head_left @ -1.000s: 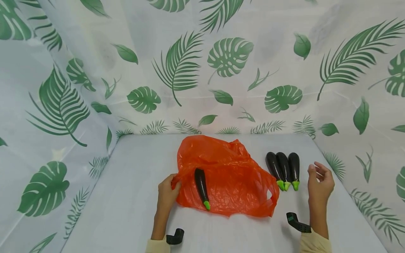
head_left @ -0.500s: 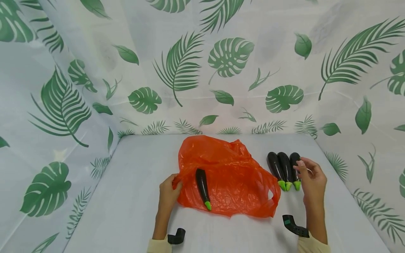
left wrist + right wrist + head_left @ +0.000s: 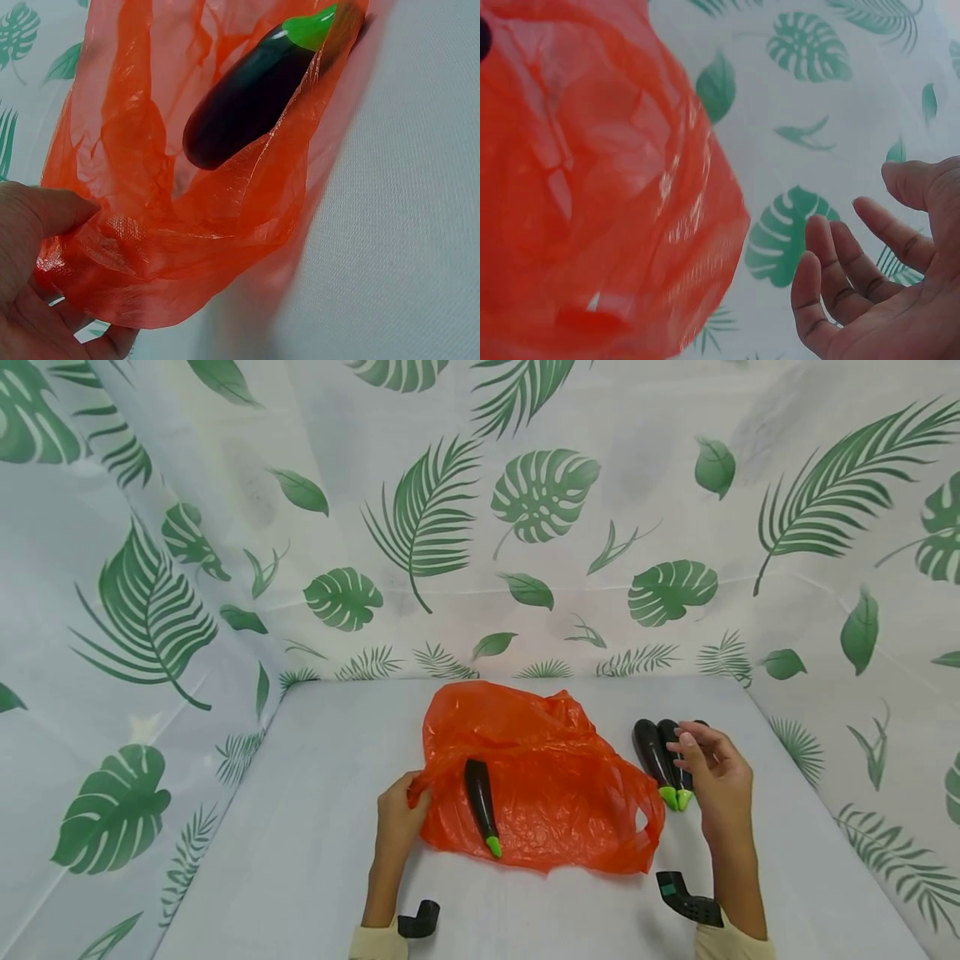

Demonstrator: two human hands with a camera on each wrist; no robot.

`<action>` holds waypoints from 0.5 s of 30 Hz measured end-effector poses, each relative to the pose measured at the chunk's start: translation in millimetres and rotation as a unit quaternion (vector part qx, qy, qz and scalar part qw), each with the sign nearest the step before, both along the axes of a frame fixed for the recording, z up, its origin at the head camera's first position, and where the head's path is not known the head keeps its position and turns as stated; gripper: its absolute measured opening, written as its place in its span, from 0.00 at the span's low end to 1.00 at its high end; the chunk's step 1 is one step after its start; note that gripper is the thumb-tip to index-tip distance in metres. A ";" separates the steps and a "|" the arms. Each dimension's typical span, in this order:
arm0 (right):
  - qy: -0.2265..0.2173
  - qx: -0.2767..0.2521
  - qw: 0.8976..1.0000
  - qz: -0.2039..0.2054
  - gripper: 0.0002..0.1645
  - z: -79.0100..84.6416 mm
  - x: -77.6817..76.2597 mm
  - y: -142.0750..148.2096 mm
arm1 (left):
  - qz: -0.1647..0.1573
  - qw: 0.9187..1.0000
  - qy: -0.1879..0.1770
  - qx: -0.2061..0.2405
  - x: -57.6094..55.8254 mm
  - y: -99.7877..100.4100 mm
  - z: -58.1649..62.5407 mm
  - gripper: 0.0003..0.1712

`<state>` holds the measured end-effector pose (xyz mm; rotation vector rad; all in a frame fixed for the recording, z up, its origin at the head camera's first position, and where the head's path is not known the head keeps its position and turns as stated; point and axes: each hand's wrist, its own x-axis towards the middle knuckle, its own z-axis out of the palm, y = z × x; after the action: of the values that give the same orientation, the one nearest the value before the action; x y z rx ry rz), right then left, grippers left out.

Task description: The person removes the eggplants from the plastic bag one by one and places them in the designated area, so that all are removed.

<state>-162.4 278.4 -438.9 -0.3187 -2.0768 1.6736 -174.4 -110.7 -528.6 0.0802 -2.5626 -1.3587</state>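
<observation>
A red plastic bag [image 3: 562, 810] lies spread on the table, an eggplant [image 3: 480, 797] with a green stem end resting at its middle left. My left hand [image 3: 401, 810] pinches the bag's left edge between thumb and fingers; in the left wrist view the thumb [image 3: 64, 210] presses on the film beside the eggplant [image 3: 247, 101]. Right of the bag, three dark eggplants [image 3: 651, 752] lie side by side. My right hand [image 3: 722, 777] hovers over the rightmost one and hides most of it. Its fingers [image 3: 840, 292] are loosely bent and hold nothing in the right wrist view.
The white table [image 3: 300, 860] is walled at the back and sides by a leaf-printed sheet [image 3: 547, 552]. A black wrist camera mount sits on the left wrist [image 3: 418, 920], another on the right wrist [image 3: 686, 897]. The bag's handle hole [image 3: 641, 820] faces the right.
My right hand has moved left from beside the row of eggplants to over the rightmost one. The left hand, the bag and the eggplant with it stay where they were.
</observation>
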 end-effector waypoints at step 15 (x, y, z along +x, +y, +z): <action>0.113 0.076 0.949 0.285 0.17 24.5 8.7 -36.5 | 0.006 1.000 -0.003 0.003 -0.5 -0.7 -2.4 0.15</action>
<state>-153.6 241.9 -414.4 0.5524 -2.2252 1.7263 -174.9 -111.4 -531.0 0.1015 -2.5583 -1.3637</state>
